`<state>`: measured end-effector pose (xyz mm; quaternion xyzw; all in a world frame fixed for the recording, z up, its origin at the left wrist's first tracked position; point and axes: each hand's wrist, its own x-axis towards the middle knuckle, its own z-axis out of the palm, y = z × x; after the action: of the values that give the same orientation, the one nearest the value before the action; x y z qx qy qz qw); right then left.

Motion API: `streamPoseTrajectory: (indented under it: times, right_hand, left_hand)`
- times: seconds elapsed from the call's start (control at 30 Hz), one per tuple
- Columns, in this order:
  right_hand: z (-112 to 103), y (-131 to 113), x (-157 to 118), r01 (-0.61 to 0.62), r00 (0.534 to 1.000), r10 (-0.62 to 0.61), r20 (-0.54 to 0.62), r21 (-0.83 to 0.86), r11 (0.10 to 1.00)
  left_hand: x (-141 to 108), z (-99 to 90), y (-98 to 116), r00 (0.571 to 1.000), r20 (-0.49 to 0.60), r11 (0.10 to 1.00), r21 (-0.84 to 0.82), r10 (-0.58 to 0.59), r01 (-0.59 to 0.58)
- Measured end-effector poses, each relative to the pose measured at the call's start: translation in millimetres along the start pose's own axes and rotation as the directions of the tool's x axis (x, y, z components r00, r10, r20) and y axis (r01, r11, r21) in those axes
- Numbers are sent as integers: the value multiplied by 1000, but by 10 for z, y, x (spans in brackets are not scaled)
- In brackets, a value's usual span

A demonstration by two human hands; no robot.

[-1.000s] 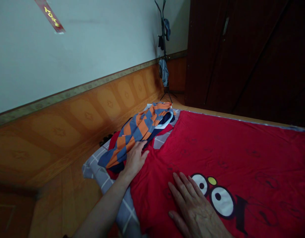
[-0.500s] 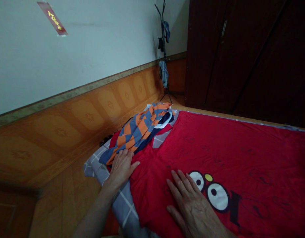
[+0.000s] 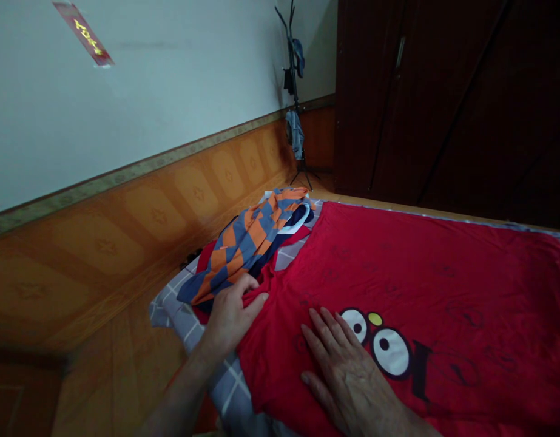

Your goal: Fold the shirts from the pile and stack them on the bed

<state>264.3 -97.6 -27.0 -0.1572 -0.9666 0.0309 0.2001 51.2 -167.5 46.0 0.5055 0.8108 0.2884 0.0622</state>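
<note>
A red T-shirt (image 3: 389,261) with printed cartoon eyes lies spread out over a grey checked cloth (image 3: 232,379). At its left part, my left hand (image 3: 232,309) pinches a fold of the red fabric between thumb and curled fingers. My right hand (image 3: 347,364) rests flat on the shirt beside the printed eyes, fingers stretched out. Just beyond my left hand, an orange and grey checkered garment (image 3: 250,240) lies in a heap, with dark blue, white and red cloth showing under it.
A black coat stand (image 3: 294,91) holding a cap and a blue garment stands in the far corner. Dark wardrobe doors (image 3: 443,109) rise behind the far edge. Along the left runs a wall with orange panelling (image 3: 159,215) above a wooden floor (image 3: 107,376).
My left hand has closed its fingers on the red fabric and bunched it up. My right hand stays flat on the shirt. The view has shifted slightly.
</note>
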Motion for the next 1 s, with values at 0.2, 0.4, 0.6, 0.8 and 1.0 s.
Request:
streamPoseTrajectory:
  times: [0.2,0.4,0.6,0.8,1.0]
  right_hand:
    - [3,-7,2,-156,987,161,-15,176,972]
    - [-60,-30,27,-216,970,239,-49,279,936]
    - [-56,-37,34,-207,969,236,-76,276,939]
    - [-128,-16,77,-149,974,189,-129,269,951]
    - [-95,-12,62,-142,973,162,-163,132,981]
  left_hand:
    - [-252,292,319,919,356,903,-430,167,2]
    - [-253,-30,45,942,286,980,-141,178,-142]
    - [-455,-118,-133,855,497,958,141,150,-250]
    - [-529,-47,-233,842,488,915,187,230,-358]
    - [-491,-89,-179,820,490,907,124,296,-402]
